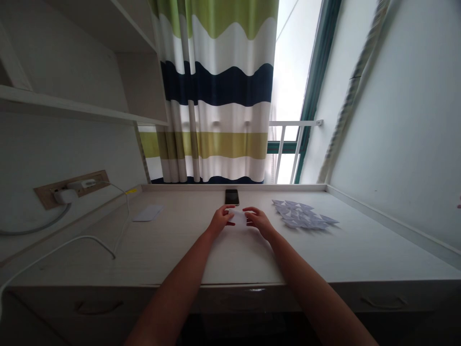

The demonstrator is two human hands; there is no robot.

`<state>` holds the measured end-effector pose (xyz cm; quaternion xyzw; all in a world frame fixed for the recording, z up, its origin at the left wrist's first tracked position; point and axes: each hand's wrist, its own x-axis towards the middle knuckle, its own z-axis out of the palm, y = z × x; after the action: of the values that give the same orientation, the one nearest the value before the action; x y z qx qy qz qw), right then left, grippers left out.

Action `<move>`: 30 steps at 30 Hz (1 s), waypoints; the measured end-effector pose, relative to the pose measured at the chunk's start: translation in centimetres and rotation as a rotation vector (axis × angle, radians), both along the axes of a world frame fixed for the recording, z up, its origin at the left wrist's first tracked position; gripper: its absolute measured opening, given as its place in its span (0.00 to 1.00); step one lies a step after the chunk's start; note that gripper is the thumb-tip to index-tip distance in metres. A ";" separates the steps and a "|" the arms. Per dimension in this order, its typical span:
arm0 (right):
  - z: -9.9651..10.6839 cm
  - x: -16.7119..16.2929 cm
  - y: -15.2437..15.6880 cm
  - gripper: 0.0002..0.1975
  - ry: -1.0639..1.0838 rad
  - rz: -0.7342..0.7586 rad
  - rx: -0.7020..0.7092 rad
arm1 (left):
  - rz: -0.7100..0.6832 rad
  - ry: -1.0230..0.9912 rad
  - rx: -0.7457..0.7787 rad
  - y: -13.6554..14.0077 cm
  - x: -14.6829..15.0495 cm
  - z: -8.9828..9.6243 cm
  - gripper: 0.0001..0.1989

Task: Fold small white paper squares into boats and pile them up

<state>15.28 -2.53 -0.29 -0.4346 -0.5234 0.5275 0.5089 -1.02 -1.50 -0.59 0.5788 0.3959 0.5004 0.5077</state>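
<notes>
Paper (pixel 239 219) is between your left hand (pixel 219 219) and your right hand (pixel 260 222), each of them clamped on one side; folded papers (pixel 300 215) lie rightward.

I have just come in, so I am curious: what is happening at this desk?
A person's left hand and right hand hold a small piece of white paper between them, over the desk. A group of pointed folded papers lies to the right, and flat white paper to the left. A phone lies just beyond the hands.
</notes>
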 end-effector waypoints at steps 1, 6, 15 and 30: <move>0.0 0.0 0.0 0.10 -0.015 -0.005 -0.001 | 0.010 0.037 0.021 0.0 0.0 -0.1 0.17; -0.6 -0.4 0.3 0.13 -0.123 0.019 0.053 | 0.001 0.238 0.188 0.0 0.1 -0.5 0.22; -0.9 -0.3 0.7 0.10 0.046 0.035 0.008 | 0.001 0.150 0.154 0.4 0.2 -0.3 0.20; -0.2 -0.5 0.1 0.09 0.060 -0.006 0.037 | 0.018 0.140 0.084 0.6 0.2 -0.2 0.09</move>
<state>14.75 -2.41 -0.45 -0.4105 -0.5162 0.5288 0.5342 -0.86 -0.94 -0.81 0.6295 0.4143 0.4795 0.4497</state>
